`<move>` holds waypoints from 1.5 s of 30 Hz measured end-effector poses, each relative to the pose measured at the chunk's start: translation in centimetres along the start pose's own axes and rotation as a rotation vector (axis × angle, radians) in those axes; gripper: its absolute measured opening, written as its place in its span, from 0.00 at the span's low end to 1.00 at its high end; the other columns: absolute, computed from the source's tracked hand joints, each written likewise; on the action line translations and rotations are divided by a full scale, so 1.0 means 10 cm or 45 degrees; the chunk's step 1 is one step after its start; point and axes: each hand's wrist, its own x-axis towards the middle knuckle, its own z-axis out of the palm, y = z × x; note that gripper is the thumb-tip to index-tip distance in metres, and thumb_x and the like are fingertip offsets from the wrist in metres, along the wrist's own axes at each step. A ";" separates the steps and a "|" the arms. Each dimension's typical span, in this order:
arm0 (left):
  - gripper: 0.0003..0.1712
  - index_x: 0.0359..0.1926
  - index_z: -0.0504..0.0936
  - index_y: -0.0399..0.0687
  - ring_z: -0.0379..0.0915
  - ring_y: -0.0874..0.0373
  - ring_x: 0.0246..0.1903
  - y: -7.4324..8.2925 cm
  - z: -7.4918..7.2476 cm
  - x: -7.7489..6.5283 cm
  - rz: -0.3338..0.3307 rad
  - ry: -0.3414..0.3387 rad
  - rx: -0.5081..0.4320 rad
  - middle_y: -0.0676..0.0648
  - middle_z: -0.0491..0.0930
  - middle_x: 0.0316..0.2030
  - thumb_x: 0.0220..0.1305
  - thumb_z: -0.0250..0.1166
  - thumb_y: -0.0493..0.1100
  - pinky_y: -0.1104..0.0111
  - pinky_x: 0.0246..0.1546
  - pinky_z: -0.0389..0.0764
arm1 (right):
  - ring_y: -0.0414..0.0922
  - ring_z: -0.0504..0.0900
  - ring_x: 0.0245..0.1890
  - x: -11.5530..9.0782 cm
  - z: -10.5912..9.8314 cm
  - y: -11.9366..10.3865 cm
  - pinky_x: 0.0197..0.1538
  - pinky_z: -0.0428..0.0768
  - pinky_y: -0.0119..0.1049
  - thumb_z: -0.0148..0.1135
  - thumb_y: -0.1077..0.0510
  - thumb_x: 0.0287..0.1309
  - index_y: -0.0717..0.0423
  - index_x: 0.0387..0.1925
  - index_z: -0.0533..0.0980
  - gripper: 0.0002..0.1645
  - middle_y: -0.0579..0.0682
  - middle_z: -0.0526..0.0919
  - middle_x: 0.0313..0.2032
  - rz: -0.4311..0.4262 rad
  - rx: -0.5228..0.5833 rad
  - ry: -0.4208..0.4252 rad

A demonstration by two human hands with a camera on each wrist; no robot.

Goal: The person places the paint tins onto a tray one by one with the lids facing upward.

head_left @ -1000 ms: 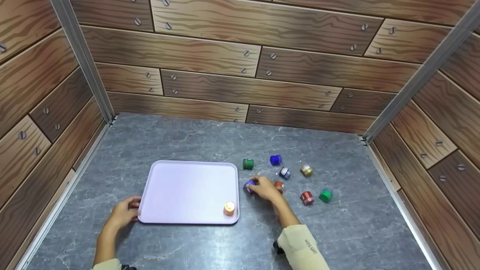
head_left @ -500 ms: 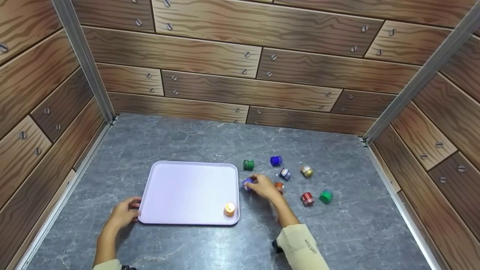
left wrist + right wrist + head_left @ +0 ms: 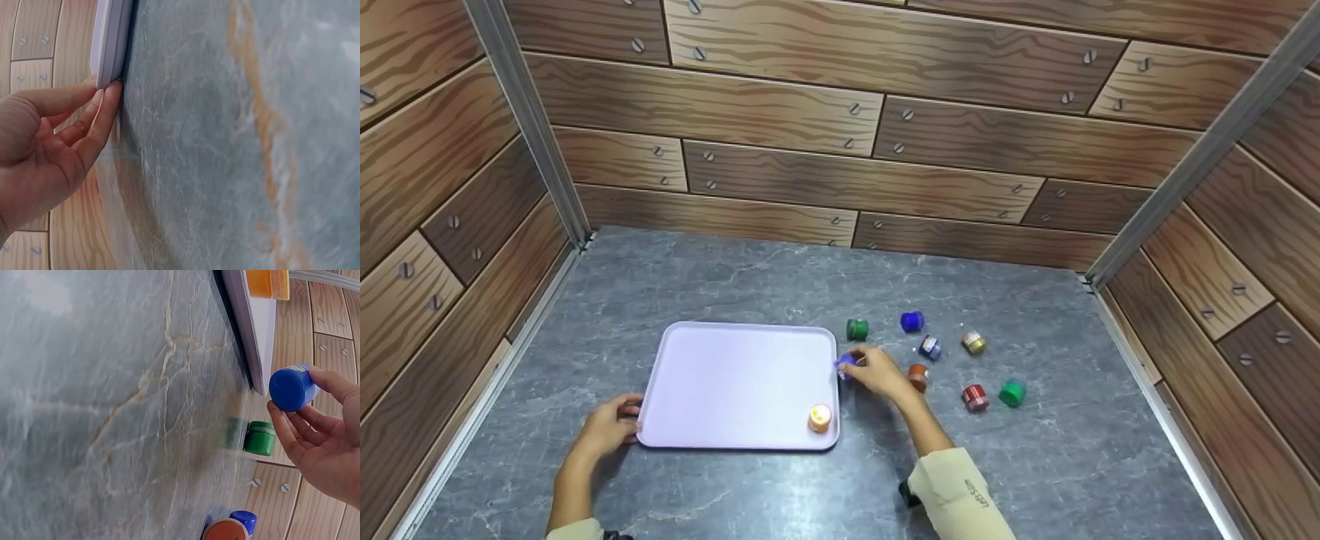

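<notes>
My right hand [image 3: 883,373] pinches a small blue paint jar [image 3: 292,388] between thumb and fingertips, raised just off the right edge of a lilac tray [image 3: 735,382]. In the right wrist view the jar's lid faces the camera. At the tray's near left corner, my left hand [image 3: 604,429] holds the rim, its thumb on one side and its fingers on the other, as the left wrist view shows. A single orange paint jar [image 3: 820,418] stands inside the tray, in the near right corner.
Right of the tray, several more jars lie scattered on the grey marbled surface: green [image 3: 857,329], blue [image 3: 912,322], dark blue [image 3: 930,347], gold [image 3: 973,343], brown-orange [image 3: 917,378], red [image 3: 975,398] and a lighter green [image 3: 1012,393]. Wood-patterned walls [image 3: 780,172] enclose the area.
My right hand has carried the blue paint jar a short way left, up to the tray's right edge. The left hand and the tray have stayed in place.
</notes>
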 end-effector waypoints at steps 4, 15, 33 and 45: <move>0.25 0.53 0.64 0.18 0.75 0.48 0.35 0.03 0.00 -0.01 -0.012 -0.007 0.001 0.31 0.72 0.39 0.49 0.53 0.20 0.63 0.29 0.80 | 0.52 0.79 0.37 0.01 0.03 -0.03 0.41 0.78 0.40 0.63 0.59 0.53 0.67 0.40 0.76 0.16 0.56 0.80 0.37 -0.035 0.043 0.013; 0.25 0.52 0.65 0.18 0.74 0.49 0.33 0.03 0.00 -0.02 0.008 -0.001 0.004 0.32 0.73 0.38 0.48 0.53 0.20 0.63 0.29 0.80 | 0.51 0.79 0.37 0.03 0.15 -0.07 0.38 0.79 0.37 0.66 0.59 0.50 0.67 0.41 0.76 0.18 0.56 0.80 0.36 -0.028 0.086 0.040; 0.25 0.52 0.65 0.18 0.74 0.49 0.34 0.03 0.00 -0.02 -0.003 -0.001 -0.001 0.33 0.73 0.38 0.49 0.54 0.20 0.63 0.29 0.80 | 0.53 0.80 0.36 0.06 0.33 -0.06 0.40 0.79 0.36 0.68 0.64 0.45 0.68 0.39 0.75 0.18 0.58 0.80 0.35 -0.146 0.162 0.028; 0.26 0.51 0.65 0.18 0.75 0.50 0.32 0.04 0.01 -0.02 0.005 0.011 -0.004 0.33 0.73 0.37 0.47 0.53 0.20 0.64 0.27 0.80 | 0.50 0.79 0.38 0.05 0.43 -0.05 0.42 0.78 0.33 0.70 0.65 0.44 0.67 0.37 0.72 0.18 0.55 0.79 0.34 -0.199 0.174 -0.071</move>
